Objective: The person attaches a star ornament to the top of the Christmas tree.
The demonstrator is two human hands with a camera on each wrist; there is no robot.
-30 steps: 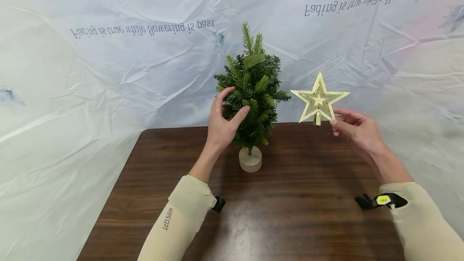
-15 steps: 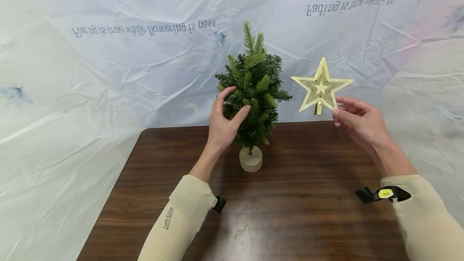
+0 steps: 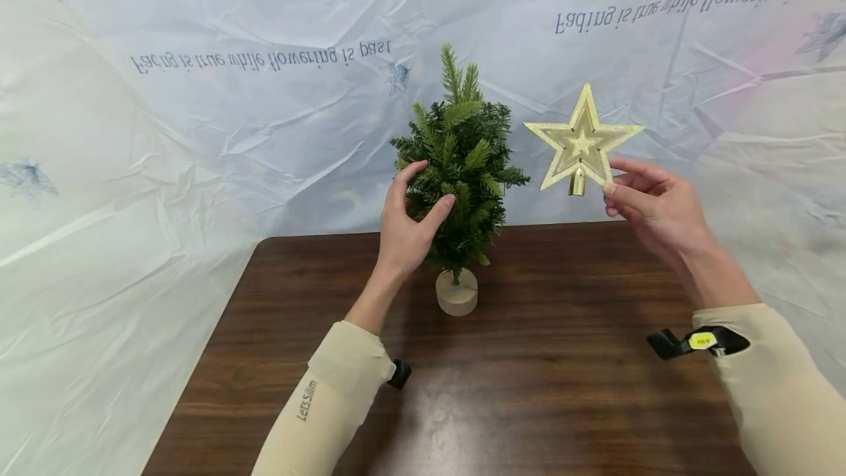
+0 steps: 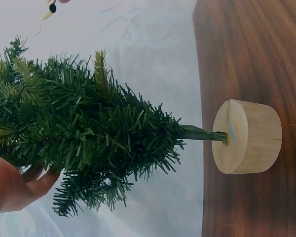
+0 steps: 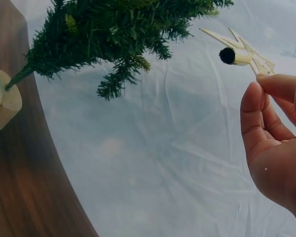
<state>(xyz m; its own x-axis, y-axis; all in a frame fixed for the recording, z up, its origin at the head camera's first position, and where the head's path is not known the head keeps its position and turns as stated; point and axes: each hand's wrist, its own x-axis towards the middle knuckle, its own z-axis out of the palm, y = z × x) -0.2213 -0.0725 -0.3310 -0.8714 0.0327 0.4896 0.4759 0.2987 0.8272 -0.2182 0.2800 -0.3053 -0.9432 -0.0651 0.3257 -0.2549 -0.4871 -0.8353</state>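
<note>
A small artificial Christmas tree (image 3: 463,160) stands upright on its round wooden base (image 3: 457,294) in the head view. My left hand (image 3: 405,230) grips its foliage from the left side; the thumb lies in front, and the other fingertips are partly hidden among the branches. To the right of the tree, my right hand (image 3: 661,208) pinches a gold star tree topper (image 3: 581,142) by its lower right point. The star is upright, apart from the tree and a little below its tip. In the right wrist view the topper's hollow socket (image 5: 227,56) shows its dark opening.
The tree base stands on a dark brown wooden table (image 3: 529,388). A crinkled white sheet (image 3: 297,131) with printed lettering hangs close behind the table and at both sides. Black straps (image 3: 700,342) are worn at the wrists.
My right hand has lifted the star topper upward, keeping it to the right of the tree. The left hand and the tree have stayed in place.
</note>
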